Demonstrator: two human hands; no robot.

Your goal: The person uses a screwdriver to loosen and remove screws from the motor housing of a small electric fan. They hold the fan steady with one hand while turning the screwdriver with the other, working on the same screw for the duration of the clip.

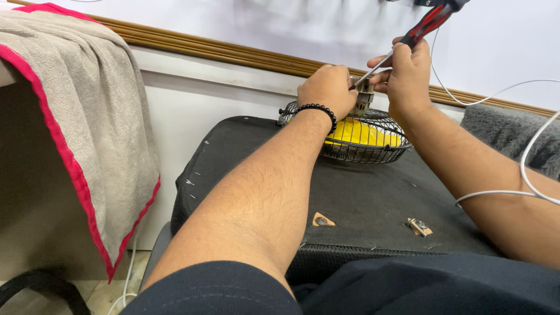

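Note:
A small fan (361, 140) with a black wire cage and yellow blades lies face down on a black case (350, 198). My left hand (326, 90), with a black bead bracelet on the wrist, grips the grey motor housing (364, 96) at the fan's back. My right hand (408, 73) holds a screwdriver (423, 29) with a red and black handle, its metal shaft angled down to the motor housing. The tip is hidden between my hands.
A beige towel with red trim (76, 116) hangs at the left. A white cable (525, 169) loops over my right forearm. A grey fuzzy cloth (507, 128) lies at the right. Small metal fittings (418, 226) sit on the case's near edge. A white wall stands behind.

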